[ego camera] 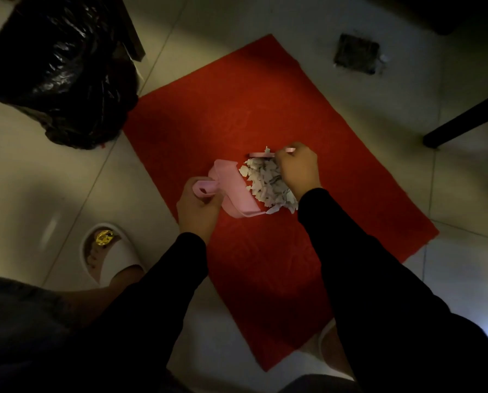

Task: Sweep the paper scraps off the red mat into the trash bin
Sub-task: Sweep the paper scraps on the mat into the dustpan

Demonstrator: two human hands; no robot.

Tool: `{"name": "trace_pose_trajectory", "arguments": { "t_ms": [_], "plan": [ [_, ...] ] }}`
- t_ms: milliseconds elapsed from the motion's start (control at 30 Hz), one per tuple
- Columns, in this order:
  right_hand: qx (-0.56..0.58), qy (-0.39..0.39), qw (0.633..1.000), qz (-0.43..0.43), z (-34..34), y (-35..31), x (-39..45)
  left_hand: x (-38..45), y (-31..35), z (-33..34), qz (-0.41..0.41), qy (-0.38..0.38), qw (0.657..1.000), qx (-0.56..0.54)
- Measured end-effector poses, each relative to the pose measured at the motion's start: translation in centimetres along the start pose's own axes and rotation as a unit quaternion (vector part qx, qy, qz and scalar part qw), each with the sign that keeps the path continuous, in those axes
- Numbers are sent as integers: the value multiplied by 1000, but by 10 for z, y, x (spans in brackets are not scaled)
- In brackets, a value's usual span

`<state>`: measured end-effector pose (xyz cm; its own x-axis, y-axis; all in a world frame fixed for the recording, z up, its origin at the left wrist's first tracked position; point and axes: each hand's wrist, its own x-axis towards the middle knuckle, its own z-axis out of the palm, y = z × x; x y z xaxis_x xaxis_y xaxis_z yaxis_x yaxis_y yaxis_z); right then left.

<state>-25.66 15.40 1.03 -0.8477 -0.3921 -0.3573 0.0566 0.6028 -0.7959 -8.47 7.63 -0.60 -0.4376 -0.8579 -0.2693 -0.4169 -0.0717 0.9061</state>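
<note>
The bin with its black bag (58,69) stands off the red mat's (194,123) left corner. Her left hand (198,209) grips the pink dustpan's (234,191) handle; paper scraps (268,184) heap mid-mat at its lip, and her right hand (298,168) clutches a pink brush (261,155) behind them.

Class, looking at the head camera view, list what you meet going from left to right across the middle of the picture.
Trash bin → left hand → pink dustpan → paper scraps → right hand → dark furniture leg.
</note>
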Motion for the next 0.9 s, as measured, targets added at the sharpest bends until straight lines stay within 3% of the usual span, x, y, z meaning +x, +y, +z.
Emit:
{"name": "trace_pose_trajectory", "arguments": {
  "t_ms": [167,567,900],
  "plan": [
    [-33,3,999,-3,-3,-3,-6,1,-2,1,4,-9,1000,1],
    [15,42,998,-44,-12,-11,10,3,-2,-1,6,-18,1000,8],
    [-67,19,998,-7,-8,0,12,7,-4,-2,12,-11,999,33]
  ]
}}
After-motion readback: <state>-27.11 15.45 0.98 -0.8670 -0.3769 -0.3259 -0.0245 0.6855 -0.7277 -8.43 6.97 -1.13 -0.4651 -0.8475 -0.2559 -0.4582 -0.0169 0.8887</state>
